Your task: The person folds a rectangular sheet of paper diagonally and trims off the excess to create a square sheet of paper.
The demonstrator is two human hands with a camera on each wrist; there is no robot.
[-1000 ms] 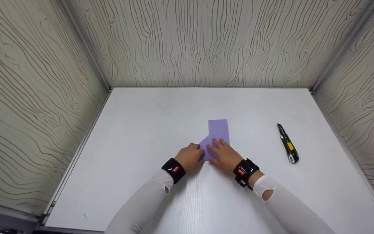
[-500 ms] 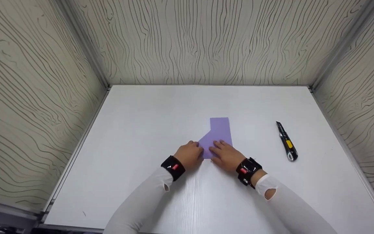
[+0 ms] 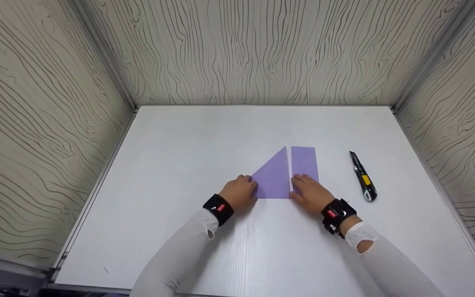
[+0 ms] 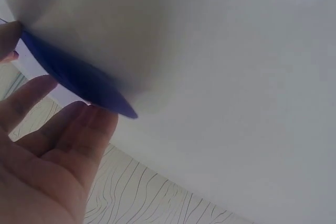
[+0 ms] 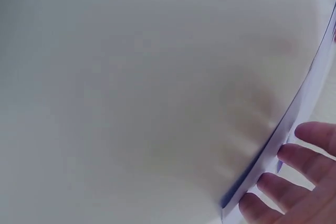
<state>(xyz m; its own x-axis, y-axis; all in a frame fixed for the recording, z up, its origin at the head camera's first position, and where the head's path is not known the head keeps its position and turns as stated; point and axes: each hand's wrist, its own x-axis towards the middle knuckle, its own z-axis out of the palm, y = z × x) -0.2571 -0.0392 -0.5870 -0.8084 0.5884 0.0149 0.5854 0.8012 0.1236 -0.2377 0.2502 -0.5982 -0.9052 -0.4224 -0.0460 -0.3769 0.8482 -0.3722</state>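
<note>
Two purple paper shapes lie side by side on the white table in the head view. One is a slant-topped paper piece (image 3: 271,177). To its right is a narrow rectangular paper strip (image 3: 303,160), with a thin white gap between them. My left hand (image 3: 238,193) pinches the slant-topped piece at its lower left. The left wrist view shows the bowed blue-purple edge of that paper (image 4: 79,74) between thumb and fingers. With fingers spread, my right hand (image 3: 311,194) rests on the strip's lower part. Fingertips touch the strip (image 5: 273,150) in the right wrist view.
A black utility knife (image 3: 363,176) with a yellow slider lies on the table (image 3: 188,144) right of the paper. Wood-grain patterned panels (image 3: 237,49) stand at the back and both sides of the table.
My right hand has slid rightward with the strip, which earlier overlapped the slant-topped piece. More of that piece now shows, and a gap has opened between the two. My left hand has barely moved.
</note>
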